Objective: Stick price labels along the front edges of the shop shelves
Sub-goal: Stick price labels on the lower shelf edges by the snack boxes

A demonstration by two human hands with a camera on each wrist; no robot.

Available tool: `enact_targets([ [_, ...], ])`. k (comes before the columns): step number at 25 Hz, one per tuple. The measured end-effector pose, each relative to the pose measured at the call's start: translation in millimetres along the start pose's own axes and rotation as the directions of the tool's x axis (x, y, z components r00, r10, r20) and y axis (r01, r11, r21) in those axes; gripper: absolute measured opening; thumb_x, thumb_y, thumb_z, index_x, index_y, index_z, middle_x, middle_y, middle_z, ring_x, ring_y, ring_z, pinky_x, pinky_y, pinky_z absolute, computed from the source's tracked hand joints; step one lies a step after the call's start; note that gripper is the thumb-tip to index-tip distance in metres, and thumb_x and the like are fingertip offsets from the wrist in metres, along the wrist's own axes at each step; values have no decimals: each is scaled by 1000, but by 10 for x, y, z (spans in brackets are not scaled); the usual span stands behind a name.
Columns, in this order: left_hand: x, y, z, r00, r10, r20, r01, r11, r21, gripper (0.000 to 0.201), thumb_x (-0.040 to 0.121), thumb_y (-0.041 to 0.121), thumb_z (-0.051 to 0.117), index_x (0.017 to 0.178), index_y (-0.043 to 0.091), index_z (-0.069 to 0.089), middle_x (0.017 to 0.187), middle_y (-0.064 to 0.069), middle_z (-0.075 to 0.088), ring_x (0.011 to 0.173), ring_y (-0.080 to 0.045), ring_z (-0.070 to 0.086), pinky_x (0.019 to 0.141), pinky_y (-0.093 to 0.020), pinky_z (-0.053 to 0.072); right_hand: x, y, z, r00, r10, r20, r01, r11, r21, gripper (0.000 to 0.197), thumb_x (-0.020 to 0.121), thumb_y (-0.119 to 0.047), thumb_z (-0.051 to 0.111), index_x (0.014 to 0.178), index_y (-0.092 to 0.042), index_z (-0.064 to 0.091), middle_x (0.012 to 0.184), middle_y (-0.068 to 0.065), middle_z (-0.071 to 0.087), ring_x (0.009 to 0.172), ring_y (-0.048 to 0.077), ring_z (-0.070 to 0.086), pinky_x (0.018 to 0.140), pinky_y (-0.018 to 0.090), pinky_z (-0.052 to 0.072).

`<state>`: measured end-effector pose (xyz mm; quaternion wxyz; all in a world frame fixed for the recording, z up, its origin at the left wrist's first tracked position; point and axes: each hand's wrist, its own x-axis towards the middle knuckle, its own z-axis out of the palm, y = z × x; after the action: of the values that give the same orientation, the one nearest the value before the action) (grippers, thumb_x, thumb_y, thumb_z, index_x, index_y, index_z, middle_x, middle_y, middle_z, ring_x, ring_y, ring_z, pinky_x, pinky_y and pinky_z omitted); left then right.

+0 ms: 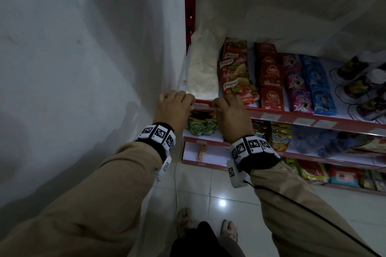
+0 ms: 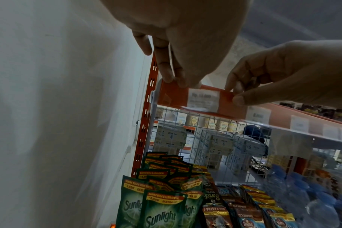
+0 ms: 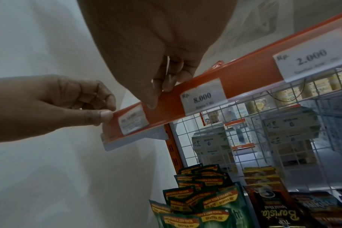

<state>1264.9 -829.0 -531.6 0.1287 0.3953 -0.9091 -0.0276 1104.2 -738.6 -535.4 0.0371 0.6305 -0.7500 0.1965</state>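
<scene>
Both hands (image 1: 203, 108) on shelf edge (image 3: 244, 80) | wall (image 1: 83, 69) left | Sunlight sachets (image 2: 162, 205) below

Red-edged shelf (image 1: 313, 116) up against the white wall, holding a white bag (image 1: 202, 69), Royco packs (image 1: 236, 73), ABC sachets (image 1: 271, 87), cartoon packets (image 1: 309, 87) and cups (image 1: 363, 87). Sunlight pouches (image 2: 158, 205) sit one shelf down.

1. A white price label (image 2: 203, 100) is seen flat on the orange shelf edge strip (image 3: 166, 106), near the strip's left end; its blurred print begins "Rp."
2. A second white label (image 3: 204, 96), printed "Rp. 8.000", is fixed upright on the same strip, to the right of the first.
3. A third white label (image 3: 310, 57), printed "Rp. 2.000", is mounted further right along the strip.
</scene>
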Motion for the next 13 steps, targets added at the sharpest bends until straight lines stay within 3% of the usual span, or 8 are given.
enact_targets([
  [3,-46,31,17,998,-50,-27,50,998,29,15,88,20,54,102,20,61,105,-3,57,97,-27,49,83,-38,31,-52,57,-41,1000,0,-26,0,1000,-5,30,70,4,63,99,-3,66,96,20,60,87,38,53,71,39,45],
  [7,-134,118,74,993,-109,-45,109,994,1,28,86,16,57,114,20,59,112,-4,58,101,-27,50,85,-38,32,-204,198,-52,999,-19,-32,20,999,37,31,74,-2,65,105,-3,65,98,20,59,87,37,53,74,40,46],
  [13,-403,390,255,979,-205,-19,205,979,5,29,83,15,58,111,16,58,108,-4,60,98,-27,53,83,-40,36,-550,506,-20,991,-23,130,8,993,116,31,77,-4,65,108,-3,63,106,20,57,96,38,51,81,43,48],
])
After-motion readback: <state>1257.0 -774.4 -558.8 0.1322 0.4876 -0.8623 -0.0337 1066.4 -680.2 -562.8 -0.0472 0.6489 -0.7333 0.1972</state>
